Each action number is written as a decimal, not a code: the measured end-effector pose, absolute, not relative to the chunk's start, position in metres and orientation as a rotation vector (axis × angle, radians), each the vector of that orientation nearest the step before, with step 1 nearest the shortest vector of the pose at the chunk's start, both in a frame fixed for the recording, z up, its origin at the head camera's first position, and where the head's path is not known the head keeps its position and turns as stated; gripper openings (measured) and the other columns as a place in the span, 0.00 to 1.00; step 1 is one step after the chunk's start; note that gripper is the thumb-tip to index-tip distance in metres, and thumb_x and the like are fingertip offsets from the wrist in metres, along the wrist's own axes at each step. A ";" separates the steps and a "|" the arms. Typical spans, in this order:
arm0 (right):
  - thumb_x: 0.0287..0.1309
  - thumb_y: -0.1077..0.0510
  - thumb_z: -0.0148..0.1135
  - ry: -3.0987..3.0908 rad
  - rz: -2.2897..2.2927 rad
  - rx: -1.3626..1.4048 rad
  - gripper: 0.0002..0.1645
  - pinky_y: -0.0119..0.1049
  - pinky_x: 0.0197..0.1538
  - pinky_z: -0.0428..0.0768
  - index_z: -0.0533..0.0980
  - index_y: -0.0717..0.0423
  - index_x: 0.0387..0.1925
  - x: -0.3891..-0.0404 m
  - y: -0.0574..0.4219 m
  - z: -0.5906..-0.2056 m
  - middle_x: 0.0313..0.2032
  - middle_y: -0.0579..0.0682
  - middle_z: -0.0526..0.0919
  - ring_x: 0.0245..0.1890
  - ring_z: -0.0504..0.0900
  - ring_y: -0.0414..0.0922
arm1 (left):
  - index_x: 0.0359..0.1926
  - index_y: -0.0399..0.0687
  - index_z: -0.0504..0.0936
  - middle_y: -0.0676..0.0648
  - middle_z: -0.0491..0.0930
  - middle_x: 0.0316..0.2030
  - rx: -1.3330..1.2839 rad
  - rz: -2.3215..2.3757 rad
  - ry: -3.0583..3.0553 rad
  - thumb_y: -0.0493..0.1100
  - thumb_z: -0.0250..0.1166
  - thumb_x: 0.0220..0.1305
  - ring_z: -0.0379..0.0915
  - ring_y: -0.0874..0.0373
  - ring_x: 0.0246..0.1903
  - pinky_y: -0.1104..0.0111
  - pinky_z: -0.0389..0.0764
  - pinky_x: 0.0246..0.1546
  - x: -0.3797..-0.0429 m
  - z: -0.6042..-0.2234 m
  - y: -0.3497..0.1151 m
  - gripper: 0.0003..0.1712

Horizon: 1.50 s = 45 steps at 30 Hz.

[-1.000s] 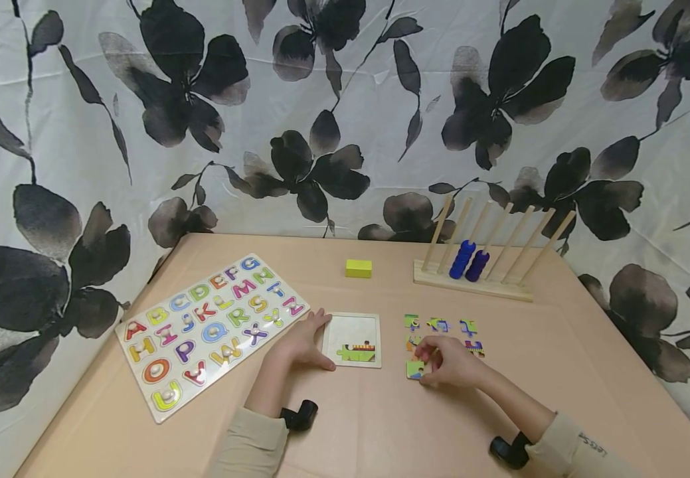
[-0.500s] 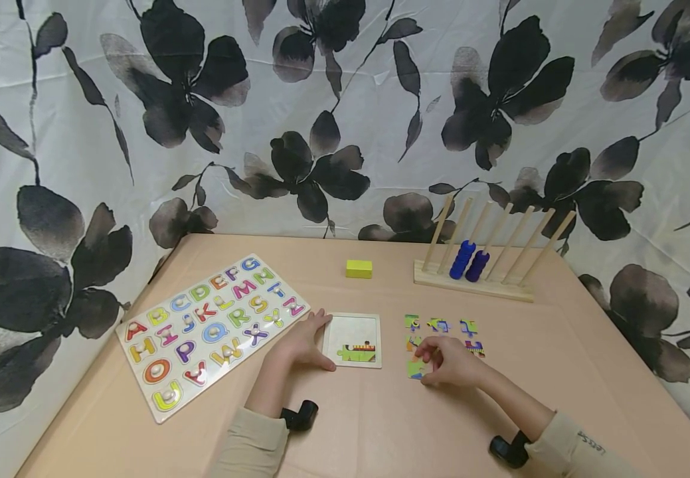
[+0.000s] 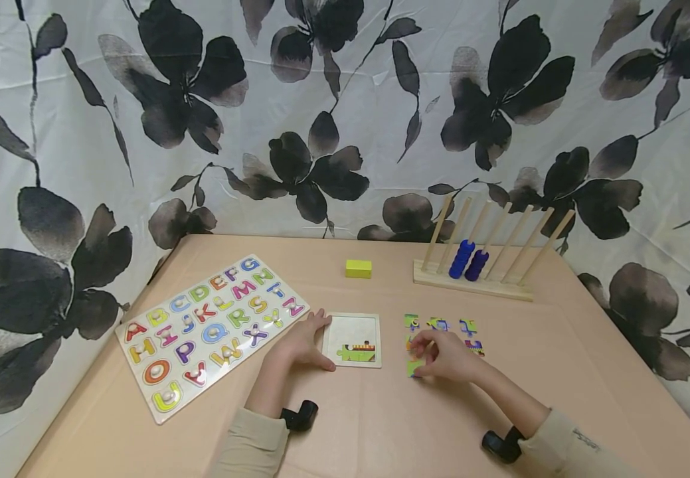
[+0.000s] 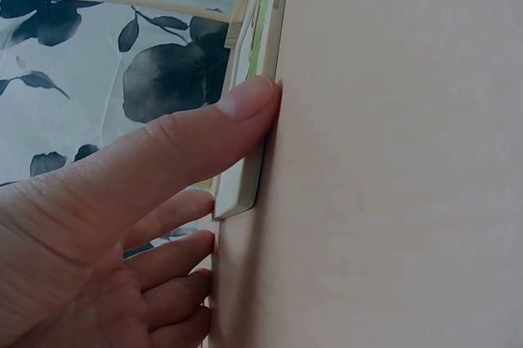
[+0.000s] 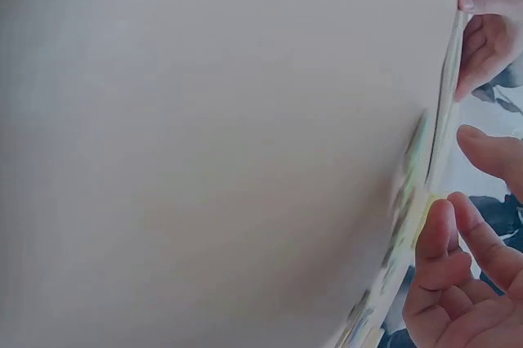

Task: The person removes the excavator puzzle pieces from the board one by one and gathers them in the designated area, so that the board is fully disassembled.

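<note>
A small white puzzle tray lies on the table with joined green pieces showing a crocodile-like picture along its lower edge. My left hand holds the tray's left side, thumb at the near corner and fingers at the far one. In the left wrist view the thumb presses the tray's edge. My right hand hovers over several loose jigsaw pieces right of the tray, covering some. A green piece shows just under its fingertips. The right wrist view shows a gap between thumb and fingers, with nothing in it.
An alphabet board with knobbed letters lies at the left. Behind the tray sits a yellow block. A wooden peg rack with blue and dark purple beads stands at the back right, before a floral curtain.
My right hand has shifted slightly left and up. The green piece under its fingertips has turned a little. My left hand and the tray have stayed put.
</note>
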State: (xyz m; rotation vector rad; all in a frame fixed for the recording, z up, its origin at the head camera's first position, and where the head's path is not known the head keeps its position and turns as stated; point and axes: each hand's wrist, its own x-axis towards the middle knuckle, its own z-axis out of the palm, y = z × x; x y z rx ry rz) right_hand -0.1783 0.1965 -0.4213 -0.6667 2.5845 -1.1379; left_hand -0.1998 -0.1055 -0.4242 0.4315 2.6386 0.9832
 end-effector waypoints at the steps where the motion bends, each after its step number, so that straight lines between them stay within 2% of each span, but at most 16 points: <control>1: 0.37 0.65 0.73 2.586 -1.141 -0.672 0.20 0.26 0.21 0.71 0.75 0.64 0.36 -0.179 0.194 -0.421 0.29 0.52 0.74 0.20 0.71 0.38 | 0.63 0.36 0.64 0.38 0.52 0.67 0.428 0.982 2.638 0.42 0.79 0.32 0.40 0.42 0.67 0.53 0.49 0.65 -0.200 -0.424 -0.105 0.53; 10: 0.38 0.61 0.74 2.623 -1.119 -0.626 0.21 0.27 0.22 0.69 0.76 0.61 0.37 -0.184 0.163 -0.417 0.29 0.50 0.74 0.22 0.70 0.41 | 0.63 0.37 0.64 0.38 0.52 0.68 0.427 0.979 2.642 0.42 0.79 0.32 0.40 0.42 0.68 0.54 0.49 0.65 -0.200 -0.424 -0.106 0.53; 20: 0.39 0.61 0.73 2.588 -1.157 -0.630 0.22 0.27 0.22 0.68 0.77 0.61 0.39 -0.194 0.129 -0.410 0.31 0.50 0.76 0.22 0.70 0.40 | 0.63 0.37 0.64 0.39 0.52 0.68 0.418 0.994 2.641 0.42 0.79 0.32 0.40 0.42 0.67 0.54 0.49 0.65 -0.200 -0.424 -0.106 0.54; 28: 0.40 0.61 0.73 2.548 -1.136 -0.662 0.21 0.27 0.24 0.71 0.77 0.62 0.39 -0.203 0.108 -0.411 0.31 0.51 0.76 0.23 0.72 0.42 | 0.64 0.38 0.64 0.38 0.52 0.68 0.411 0.973 2.644 0.43 0.79 0.33 0.40 0.42 0.67 0.53 0.50 0.65 -0.201 -0.422 -0.107 0.54; 39: 0.36 0.63 0.74 2.547 -1.072 -0.657 0.21 0.29 0.30 0.73 0.77 0.63 0.35 -0.209 0.093 -0.419 0.28 0.50 0.76 0.25 0.73 0.41 | 0.63 0.38 0.64 0.38 0.52 0.67 0.431 0.962 2.646 0.44 0.79 0.33 0.41 0.42 0.67 0.53 0.51 0.65 -0.202 -0.422 -0.107 0.53; 45: 0.35 0.62 0.74 2.590 -1.018 -0.758 0.16 0.29 0.29 0.72 0.76 0.61 0.28 -0.209 0.092 -0.421 0.23 0.46 0.73 0.25 0.70 0.39 | 0.63 0.38 0.64 0.38 0.52 0.67 0.432 0.962 2.645 0.44 0.79 0.33 0.41 0.42 0.67 0.53 0.51 0.65 -0.203 -0.422 -0.106 0.53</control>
